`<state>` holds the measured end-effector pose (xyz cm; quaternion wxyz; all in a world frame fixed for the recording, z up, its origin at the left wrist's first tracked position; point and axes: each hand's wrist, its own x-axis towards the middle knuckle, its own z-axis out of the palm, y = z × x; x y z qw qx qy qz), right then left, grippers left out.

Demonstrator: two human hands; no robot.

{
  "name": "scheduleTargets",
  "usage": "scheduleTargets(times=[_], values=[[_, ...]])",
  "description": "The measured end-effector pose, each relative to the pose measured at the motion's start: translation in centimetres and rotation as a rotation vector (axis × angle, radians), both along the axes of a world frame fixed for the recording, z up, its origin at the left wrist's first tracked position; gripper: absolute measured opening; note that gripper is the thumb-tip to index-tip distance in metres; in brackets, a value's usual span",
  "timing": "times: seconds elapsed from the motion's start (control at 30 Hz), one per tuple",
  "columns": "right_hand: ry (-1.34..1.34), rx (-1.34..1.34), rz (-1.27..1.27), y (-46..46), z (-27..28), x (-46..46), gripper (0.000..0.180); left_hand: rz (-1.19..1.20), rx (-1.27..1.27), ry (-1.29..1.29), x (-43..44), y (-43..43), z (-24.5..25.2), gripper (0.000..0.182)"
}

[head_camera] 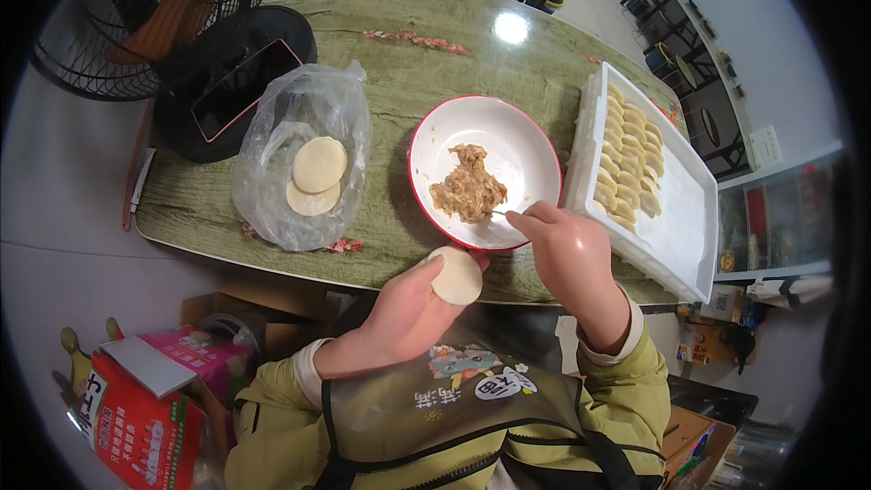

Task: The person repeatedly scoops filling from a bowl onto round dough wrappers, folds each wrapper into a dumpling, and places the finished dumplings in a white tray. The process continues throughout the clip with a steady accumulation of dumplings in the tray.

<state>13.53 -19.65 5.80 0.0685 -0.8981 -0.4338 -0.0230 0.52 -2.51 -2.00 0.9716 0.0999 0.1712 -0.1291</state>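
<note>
A round dough wrapper [456, 276] rests in my left hand [408, 316], just below the rim of a white bowl with a red edge [524, 143]. My right hand [568, 252] grips a thin metal utensil [499, 213], its tip in the minced filling [469, 187] in the bowl; the tip itself is hidden. To the left, two round dough wrappers [320, 165] overlap on a clear plastic bag [272, 207]. On the right stands a white plastic tray [687, 245], with rows of folded dumplings [629, 156] along its left part.
A phone [246, 90] lies on the black base of a fan [170, 7] at the back left of the green table [381, 7]. Below the table's left edge are a red printed bag [139, 422] and cardboard boxes [255, 303]. Stools stand farther back.
</note>
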Motion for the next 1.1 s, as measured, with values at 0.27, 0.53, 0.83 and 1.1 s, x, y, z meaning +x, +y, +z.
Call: scheduleTargets(times=[0.27, 0.53, 0.83, 1.1], values=[[0.154, 0.206, 0.016, -1.3, -0.4, -1.7, 0.028, 0.127, 0.008, -0.003, 1.5, -0.9, 2.7, 0.048], [0.116, 0.414, 0.100, -2.1, -2.5, -5.3, 0.041, 0.219, -0.094, 0.041, 2.1, -0.7, 2.1, 0.049], [0.118, 0.321, -0.018, -2.2, -1.3, -2.2, 0.031, 0.212, -0.066, -0.058, 2.1, -1.0, 1.7, 0.048], [0.115, 0.297, 0.020, -1.5, -1.2, -3.4, 0.036, 0.224, -0.121, -0.022, 3.0, -0.7, 2.6, 0.045]])
